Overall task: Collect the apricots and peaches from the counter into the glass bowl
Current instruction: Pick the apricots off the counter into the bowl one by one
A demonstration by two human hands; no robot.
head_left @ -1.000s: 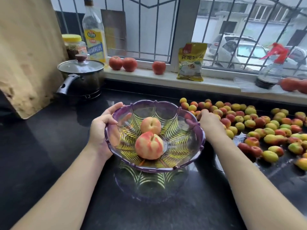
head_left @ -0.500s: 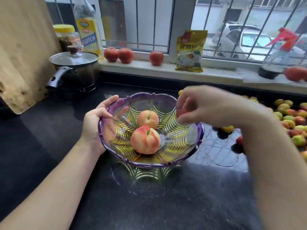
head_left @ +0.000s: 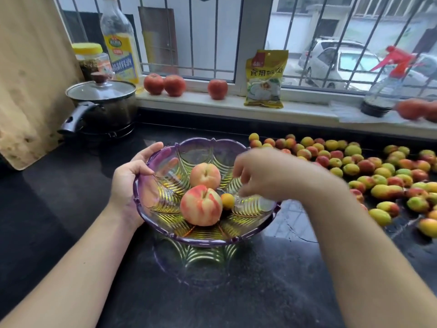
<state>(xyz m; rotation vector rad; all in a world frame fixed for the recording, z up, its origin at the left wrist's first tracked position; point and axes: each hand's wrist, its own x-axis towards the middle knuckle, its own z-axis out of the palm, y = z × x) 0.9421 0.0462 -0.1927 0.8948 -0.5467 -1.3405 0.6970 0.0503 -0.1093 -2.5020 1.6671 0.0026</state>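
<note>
Right hand over bowl interior, fingers spread loose, blurred, apparently empty. Small apricot lies in glass bowl, touching front peach; second peach behind. Left hand clamps bowl's left rim, thumb inside. Step: drop-off. Next: reach toward right bench edge for loose apricots. Both forearms extended forward.

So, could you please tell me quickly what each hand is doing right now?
Left hand: closed on the purple-rimmed glass bowl's rim.
Right hand: over the bowl, fingers loosely open, holding nothing visible.
</note>
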